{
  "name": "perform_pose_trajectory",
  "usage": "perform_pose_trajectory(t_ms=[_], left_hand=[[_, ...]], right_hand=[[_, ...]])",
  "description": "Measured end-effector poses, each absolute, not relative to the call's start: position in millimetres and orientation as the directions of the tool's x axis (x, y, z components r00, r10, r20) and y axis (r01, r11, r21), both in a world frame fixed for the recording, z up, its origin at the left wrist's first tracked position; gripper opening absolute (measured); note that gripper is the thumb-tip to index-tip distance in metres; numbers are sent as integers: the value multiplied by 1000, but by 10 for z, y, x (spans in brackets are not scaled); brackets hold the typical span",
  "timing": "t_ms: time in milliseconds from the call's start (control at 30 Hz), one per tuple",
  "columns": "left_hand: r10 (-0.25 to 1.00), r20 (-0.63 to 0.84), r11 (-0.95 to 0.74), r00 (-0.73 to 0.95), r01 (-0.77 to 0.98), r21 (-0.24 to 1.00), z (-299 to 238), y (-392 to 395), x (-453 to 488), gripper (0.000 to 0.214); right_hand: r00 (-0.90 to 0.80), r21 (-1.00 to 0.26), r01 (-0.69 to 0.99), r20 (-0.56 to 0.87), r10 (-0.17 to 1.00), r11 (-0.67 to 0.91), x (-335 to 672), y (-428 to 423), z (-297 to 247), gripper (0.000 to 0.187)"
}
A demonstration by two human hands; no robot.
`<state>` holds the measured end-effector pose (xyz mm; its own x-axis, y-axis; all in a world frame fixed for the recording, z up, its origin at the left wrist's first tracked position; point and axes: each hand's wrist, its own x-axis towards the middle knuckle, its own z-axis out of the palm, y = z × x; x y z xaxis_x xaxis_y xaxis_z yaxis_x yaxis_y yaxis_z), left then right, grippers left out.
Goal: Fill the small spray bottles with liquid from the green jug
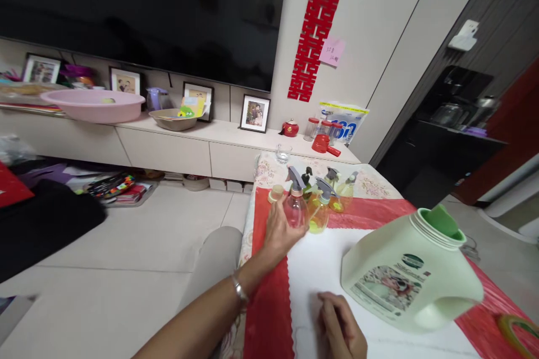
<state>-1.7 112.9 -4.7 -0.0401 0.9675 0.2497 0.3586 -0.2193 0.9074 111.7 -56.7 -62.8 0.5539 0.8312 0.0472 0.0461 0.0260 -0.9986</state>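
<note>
My left hand (281, 230) reaches forward and wraps its fingers round a small pink spray bottle (295, 207) with a grey trigger head. Right beside it stand a yellow spray bottle (319, 216) and more small spray bottles (343, 190) behind. My right hand (342, 328) rests on the white sheet (320, 269) near the table's front, fingers curled, nothing seen in it. Just right of that hand a large pale green detergent jug (404, 277) lies tilted, its open mouth toward the upper right.
A red cloth (269, 303) covers the table under the white sheet. A small glass (283, 153) stands at the table's far end. Behind it runs a low cabinet (168, 148) with a pink basin (95, 105), photo frames and jars. Clutter lies on the floor at left.
</note>
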Motion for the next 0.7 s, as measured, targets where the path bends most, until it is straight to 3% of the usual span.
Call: perform_pose_trajectory(t_ms=[100,267,367,500,700], left_hand=[[984,121,-133,129,93,987,70,652,-59,87],[951,-11,53,309,-130,990,174,11,-1,91],[928,-21,93,371,-175,980,191,-77,-22,94],[844,104,78,526,-311,947,284,51,-151,61],[781,128,310,611,-559,769,414,200,-215,48]], right_hand=[[554,-990,2,119,824,142,1129,-583,-476,67],[379,-955,-270,12,925,123,1153,-621,-279,92],[334,-915,-376,12,943,145,1193,-657,-271,87],[212,-828,-550,-10,977,111,1293,-761,-341,76],[32,-739,-671,-98,995,-51,1356,-913,-561,66]])
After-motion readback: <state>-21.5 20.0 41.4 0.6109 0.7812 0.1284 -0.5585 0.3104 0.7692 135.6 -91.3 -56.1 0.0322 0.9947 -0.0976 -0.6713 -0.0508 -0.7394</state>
